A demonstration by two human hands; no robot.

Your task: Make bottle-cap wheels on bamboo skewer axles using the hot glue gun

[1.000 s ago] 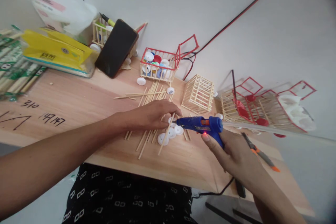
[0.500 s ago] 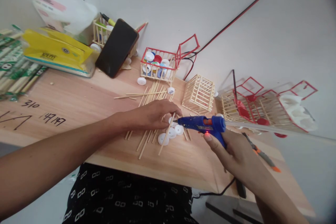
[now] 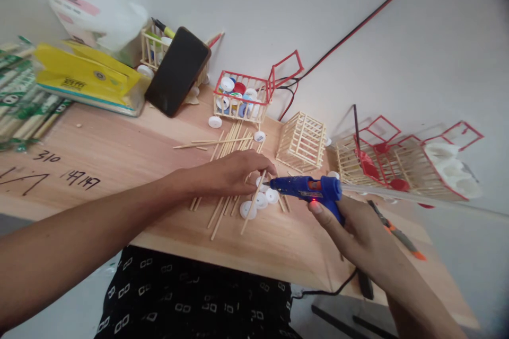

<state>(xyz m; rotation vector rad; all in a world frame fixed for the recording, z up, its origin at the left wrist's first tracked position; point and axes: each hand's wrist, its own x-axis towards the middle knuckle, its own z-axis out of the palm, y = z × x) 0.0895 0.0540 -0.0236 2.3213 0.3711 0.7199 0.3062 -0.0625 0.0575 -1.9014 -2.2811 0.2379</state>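
My left hand [image 3: 233,172] pinches the upper end of a thin wooden stick [image 3: 252,204] that slants down over white bottle caps [image 3: 260,200] on the wooden table [image 3: 131,169]. My right hand [image 3: 358,233] grips a blue hot glue gun [image 3: 312,189] with a red light lit under it. The gun's nozzle points left and sits right at the stick's top end, beside my left fingertips. More loose sticks [image 3: 228,143] lie fanned out under and behind my left hand.
A bare stick cage [image 3: 301,141] stands behind the gun. A red-rimmed stick basket of caps [image 3: 238,98], a leaning black phone [image 3: 177,71], a yellow packet [image 3: 85,79] and bundled sticks [image 3: 19,100] lie at the back left. Red-trimmed baskets [image 3: 401,161] and orange-handled pliers [image 3: 397,233] lie at the right.
Almost nothing has moved. The glue gun and my right hand have shifted slightly right, and its nozzle stays at the stick's top.
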